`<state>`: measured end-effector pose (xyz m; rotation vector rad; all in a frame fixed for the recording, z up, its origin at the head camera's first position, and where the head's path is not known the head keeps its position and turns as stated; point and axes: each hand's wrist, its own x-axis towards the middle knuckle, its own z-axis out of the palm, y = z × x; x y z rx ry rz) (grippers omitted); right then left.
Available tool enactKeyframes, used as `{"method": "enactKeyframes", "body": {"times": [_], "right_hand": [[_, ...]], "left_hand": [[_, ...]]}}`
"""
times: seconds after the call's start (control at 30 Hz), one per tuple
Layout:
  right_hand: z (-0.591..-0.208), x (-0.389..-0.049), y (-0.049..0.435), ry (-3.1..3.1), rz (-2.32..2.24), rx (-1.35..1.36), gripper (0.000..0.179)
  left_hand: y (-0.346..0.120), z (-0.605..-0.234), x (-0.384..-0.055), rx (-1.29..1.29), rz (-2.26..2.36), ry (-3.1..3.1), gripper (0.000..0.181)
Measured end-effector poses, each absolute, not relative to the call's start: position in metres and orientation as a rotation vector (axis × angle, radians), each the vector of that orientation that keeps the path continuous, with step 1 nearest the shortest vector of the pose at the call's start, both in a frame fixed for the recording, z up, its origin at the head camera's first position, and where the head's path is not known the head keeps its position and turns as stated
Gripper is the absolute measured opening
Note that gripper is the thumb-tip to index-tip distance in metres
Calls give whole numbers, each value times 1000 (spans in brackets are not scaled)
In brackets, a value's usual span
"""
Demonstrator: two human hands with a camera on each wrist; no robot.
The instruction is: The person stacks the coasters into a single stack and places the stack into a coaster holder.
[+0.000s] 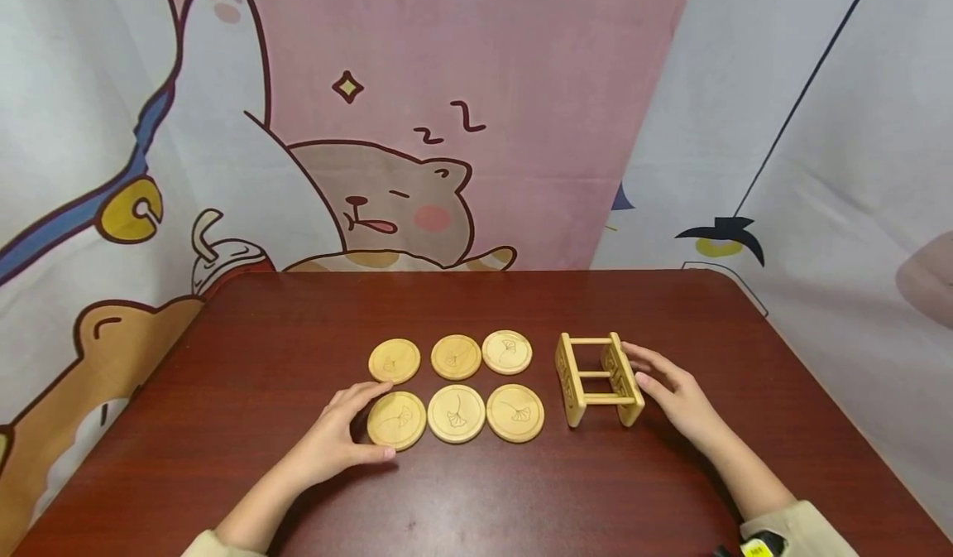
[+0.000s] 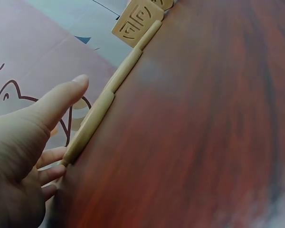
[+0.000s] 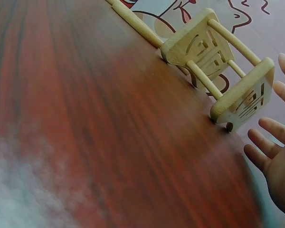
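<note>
Round wooden coasters with engraved ginkgo leaves lie flat in two rows on the table. My left hand (image 1: 346, 429) spreads its thumb and fingers around the near-left coaster (image 1: 397, 421); whether the fingertips touch it I cannot tell. Right of the rows stands a wooden coaster holder (image 1: 600, 379), with two carved side panels joined by round rods. Beside its right panel is my right hand (image 1: 677, 396), fingers extended and holding nothing. In the right wrist view a small gap shows between those fingers (image 3: 263, 142) and the holder (image 3: 242, 95).
The dark red wooden table (image 1: 462, 507) has rounded far corners. Behind it hangs a cartoon-printed cloth (image 1: 521, 127), and similar cloth lines both sides. Other coasters include a far-left one (image 1: 395, 361), a far-right one (image 1: 507, 352) and a near-right one (image 1: 515, 413).
</note>
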<state>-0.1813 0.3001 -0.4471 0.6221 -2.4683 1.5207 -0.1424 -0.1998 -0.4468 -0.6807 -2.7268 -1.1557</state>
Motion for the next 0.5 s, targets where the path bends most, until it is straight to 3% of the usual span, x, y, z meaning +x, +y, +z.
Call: {"method": "enactKeyframes", "body": {"times": [0.5], "right_hand": [[-452,-183,298,-2407,1631,648,42]], "left_hand": [[-197,-448,-143,-687,-1120,-2801,88]]}}
